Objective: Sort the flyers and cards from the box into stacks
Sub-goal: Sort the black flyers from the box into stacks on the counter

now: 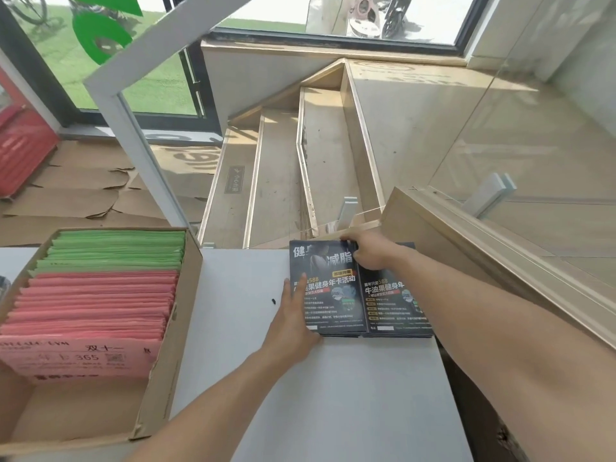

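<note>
step in hand: looks like squaring up the dark fitness flyers, not pulling new ones. Two stacks sit side by side at the far right of the white worktop (233, 361), touching along their long edges.

left hand: left hand (293, 315) lies flat with straight fingers, pressed against the left edge and near corner of the left flyer stack (330, 295). Nothing gripped, just pushing/steadying.

right hand: right hand (366, 251) is at the far top edge where the two stacks meet, fingers curled over the top corner of the left one. Seems to be pinching or tapping that edge, can't tell how many sheets it has.

right stack: the right flyer stack (393, 305) is partly under the right forearm, so its far end is hidden.

still in the box: the cardboard box (176, 328) at the left holds a row of green flyers (116, 251) at the back and pink flyers (96, 305) in front, standing on edge, plus one pink one lying flat at the near end. So I'd guess plenty left to sort.

next move: probably let go, reach left to the box, start a pink or green stack.

open room: bare worktop between box and dark stacks, good spot for new piles.

edges to watch: right stack is just beside the worktop's right edge, and the far edge drops to a staircase (300, 161) below. Tiny dark speck (273, 300) near the left hand, can't tell what.
</note>
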Demonstrator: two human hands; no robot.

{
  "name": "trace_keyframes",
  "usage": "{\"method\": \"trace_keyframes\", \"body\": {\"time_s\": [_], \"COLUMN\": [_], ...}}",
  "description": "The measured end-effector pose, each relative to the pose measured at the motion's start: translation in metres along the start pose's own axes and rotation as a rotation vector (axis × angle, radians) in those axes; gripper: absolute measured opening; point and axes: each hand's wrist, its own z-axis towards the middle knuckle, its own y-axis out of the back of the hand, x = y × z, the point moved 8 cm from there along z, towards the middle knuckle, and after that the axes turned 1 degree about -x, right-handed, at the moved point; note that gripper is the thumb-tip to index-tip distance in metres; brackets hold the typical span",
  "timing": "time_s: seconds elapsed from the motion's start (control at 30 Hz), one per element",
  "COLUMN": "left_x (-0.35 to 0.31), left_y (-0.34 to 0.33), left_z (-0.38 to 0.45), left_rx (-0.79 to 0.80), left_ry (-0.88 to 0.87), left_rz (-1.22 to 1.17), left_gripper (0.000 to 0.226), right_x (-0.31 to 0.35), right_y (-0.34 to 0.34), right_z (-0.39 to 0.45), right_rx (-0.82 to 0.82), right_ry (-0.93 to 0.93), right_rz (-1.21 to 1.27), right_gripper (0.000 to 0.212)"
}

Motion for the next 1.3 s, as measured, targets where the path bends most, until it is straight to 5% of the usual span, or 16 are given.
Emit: {"method": "trace_keyframes", "body": {"time_s": [0.3,0.53,0.7,1.13,1.3], "left_x": [0.002,0.006,0.006,0.007,0.004], "left_y": [0.001,-0.013,-0.014,-0.013,-0.009], "left_z": [-0.001,-0.001,0.000,0.004,0.002], "left_rx": [0.012,0.067,0.057,0.071,0.047], "left_ry": [0.001,0.021,0.018,0.026,0.060], "left_rz": [-0.006,0.084,0.076,0.005,-0.234], "left_gripper": [0.107,0.136,0.137,0.138,0.133], "right_x": [-0.012,-0.054,-0.083,-0.050,0.002], "right_y": [0.000,-0.004,-0.044,-0.062,-0.080], "right_z": [-0.012,-0.077,-0.123,-0.126,-0.121], "right_rx": [-0.171,-0.502,-0.453,-0.410,-0.339], "right_ry": [-0.018,-0.326,-0.467,-0.347,-0.260], "right_rz": [0.043,0.153,0.147,0.083,0.155], "right_gripper": [0.050,0.059,0.075,0.073,0.071]}}
